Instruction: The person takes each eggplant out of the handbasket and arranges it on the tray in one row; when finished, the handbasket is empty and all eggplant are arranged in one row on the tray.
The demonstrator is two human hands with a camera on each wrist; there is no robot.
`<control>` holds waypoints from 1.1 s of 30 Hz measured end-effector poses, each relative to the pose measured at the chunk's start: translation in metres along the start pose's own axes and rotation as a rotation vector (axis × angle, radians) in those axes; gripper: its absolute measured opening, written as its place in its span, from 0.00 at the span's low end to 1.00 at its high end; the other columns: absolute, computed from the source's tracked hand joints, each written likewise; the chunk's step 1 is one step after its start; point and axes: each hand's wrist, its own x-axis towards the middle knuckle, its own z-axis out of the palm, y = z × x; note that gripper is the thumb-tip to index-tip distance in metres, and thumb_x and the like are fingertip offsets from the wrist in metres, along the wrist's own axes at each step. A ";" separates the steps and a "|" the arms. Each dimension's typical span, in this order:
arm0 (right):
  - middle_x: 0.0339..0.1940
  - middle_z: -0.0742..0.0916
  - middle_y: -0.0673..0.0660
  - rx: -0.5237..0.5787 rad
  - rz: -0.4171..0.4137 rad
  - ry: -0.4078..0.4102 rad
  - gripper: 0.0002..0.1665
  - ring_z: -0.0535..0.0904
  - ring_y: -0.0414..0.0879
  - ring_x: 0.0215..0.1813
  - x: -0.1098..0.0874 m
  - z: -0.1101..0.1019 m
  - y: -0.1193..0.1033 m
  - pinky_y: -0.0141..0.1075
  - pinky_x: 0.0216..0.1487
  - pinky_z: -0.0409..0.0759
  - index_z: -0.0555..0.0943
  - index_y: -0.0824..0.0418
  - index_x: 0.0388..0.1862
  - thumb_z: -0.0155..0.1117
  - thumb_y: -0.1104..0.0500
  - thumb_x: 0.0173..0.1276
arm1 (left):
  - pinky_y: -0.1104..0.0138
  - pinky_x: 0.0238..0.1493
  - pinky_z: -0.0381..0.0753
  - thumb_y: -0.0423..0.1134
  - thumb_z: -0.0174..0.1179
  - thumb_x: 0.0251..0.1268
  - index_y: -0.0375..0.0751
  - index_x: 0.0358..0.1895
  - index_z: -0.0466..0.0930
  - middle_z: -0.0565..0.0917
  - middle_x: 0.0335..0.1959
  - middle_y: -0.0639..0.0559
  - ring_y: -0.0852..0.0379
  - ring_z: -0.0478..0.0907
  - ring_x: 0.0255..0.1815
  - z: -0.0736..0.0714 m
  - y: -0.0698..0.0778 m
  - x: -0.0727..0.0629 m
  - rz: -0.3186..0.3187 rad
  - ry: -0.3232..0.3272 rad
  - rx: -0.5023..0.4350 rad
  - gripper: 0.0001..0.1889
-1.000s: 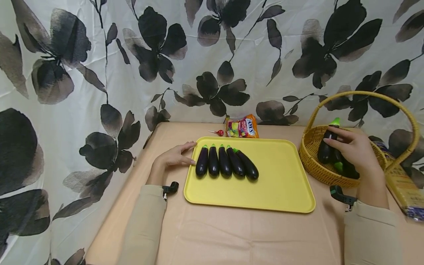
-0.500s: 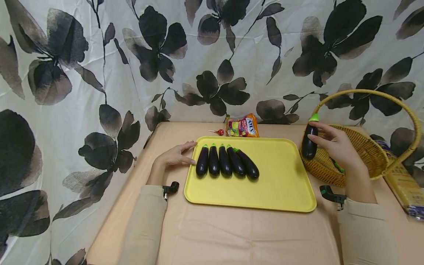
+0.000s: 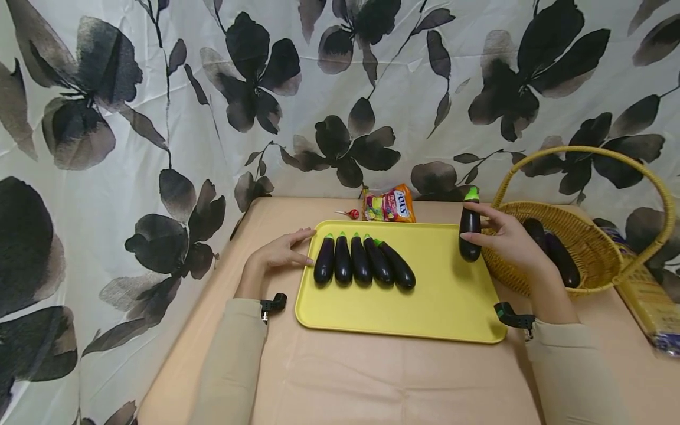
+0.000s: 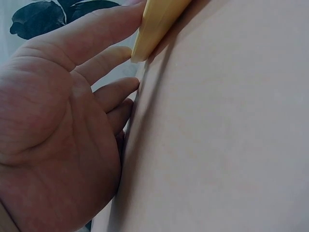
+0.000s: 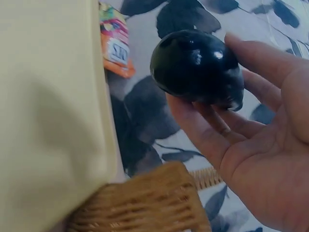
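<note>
With our right hand [image 3: 503, 239] we pinch an eggplant [image 3: 470, 233] over the tray's [image 3: 425, 313] right edge; our left hand [image 3: 280, 250], unclenched, touches its left rim. Smooth and glossy, the eggplant might slip from so light a hold.

The eggplants [image 3: 360, 260] are purple-black with green caps [image 3: 471, 193], the tray [image 3: 393, 313] plain yellow, the tabletop [image 3: 404, 378] peach, the white backdrop [image 3: 425, 139] black-flowered.

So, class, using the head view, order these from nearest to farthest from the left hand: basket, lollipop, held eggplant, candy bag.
From the left hand:
1. Lollipop: beyond the tray's far edge.
2. Candy bag: just right of it.
3. Held eggplant: in the right hand.
4. Basket: right of the tray.
</note>
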 end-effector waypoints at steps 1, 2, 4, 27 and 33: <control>0.76 0.72 0.69 0.005 -0.008 -0.015 0.45 0.78 0.63 0.66 0.002 0.003 0.000 0.22 0.47 0.80 0.60 0.45 0.85 0.69 0.50 0.75 | 0.46 0.87 0.39 0.50 0.79 0.56 0.54 0.83 0.61 0.51 0.87 0.49 0.47 0.39 0.89 0.000 0.000 0.000 0.000 -0.001 -0.003 0.51; 0.77 0.72 0.69 0.002 -0.019 -0.025 0.45 0.78 0.65 0.67 0.004 0.006 0.000 0.21 0.47 0.79 0.59 0.45 0.85 0.68 0.50 0.75 | 0.47 0.87 0.39 0.50 0.79 0.56 0.54 0.83 0.61 0.51 0.87 0.50 0.48 0.39 0.89 0.000 0.000 0.000 -0.002 -0.001 -0.005 0.51; 0.78 0.72 0.68 -0.003 -0.029 -0.035 0.44 0.79 0.66 0.67 0.007 0.012 0.000 0.21 0.48 0.78 0.60 0.45 0.85 0.68 0.50 0.76 | 0.48 0.87 0.39 0.50 0.79 0.56 0.54 0.83 0.61 0.52 0.87 0.50 0.48 0.39 0.89 0.000 0.000 0.000 -0.001 -0.003 -0.005 0.51; 0.80 0.66 0.69 0.023 -0.026 -0.223 0.47 0.79 0.69 0.66 0.021 0.050 -0.001 0.46 0.56 0.82 0.63 0.51 0.84 0.73 0.53 0.71 | 0.48 0.87 0.39 0.50 0.80 0.56 0.54 0.83 0.61 0.50 0.87 0.49 0.48 0.40 0.89 -0.003 0.002 0.001 -0.013 -0.016 -0.022 0.51; 0.82 0.63 0.70 0.051 -0.006 -0.278 0.46 0.85 0.62 0.56 0.023 0.055 -0.001 0.42 0.47 0.87 0.62 0.55 0.84 0.72 0.56 0.72 | 0.49 0.87 0.39 0.49 0.79 0.56 0.54 0.83 0.61 0.50 0.87 0.49 0.49 0.39 0.89 -0.003 0.003 0.002 -0.016 -0.019 -0.025 0.51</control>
